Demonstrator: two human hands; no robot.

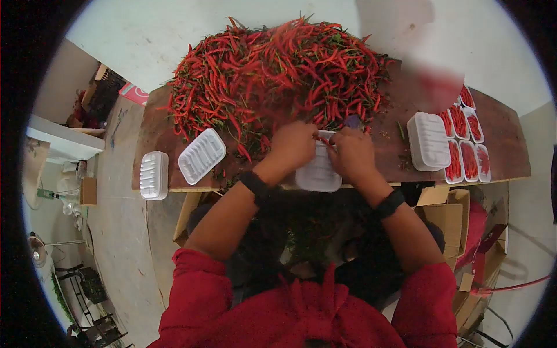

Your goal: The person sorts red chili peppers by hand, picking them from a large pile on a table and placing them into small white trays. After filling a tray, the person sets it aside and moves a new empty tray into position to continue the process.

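Note:
A white plastic tray lies at the table's front edge, between my two forearms. My left hand is over the tray's upper left side, its fingers closed around the end of a red chili pepper. My right hand is at the tray's upper right side, fingers pinched on the same pepper or one beside it; the fingertips partly hide it. Just beyond both hands rises a large heap of red chili peppers with green stems. Something bluish-purple shows behind my right hand.
Stacked white trays stand to the right, beside several trays filled with red peppers. Two more groups of white trays, one upright stack and one tilted, are at left. Cardboard boxes sit below the table.

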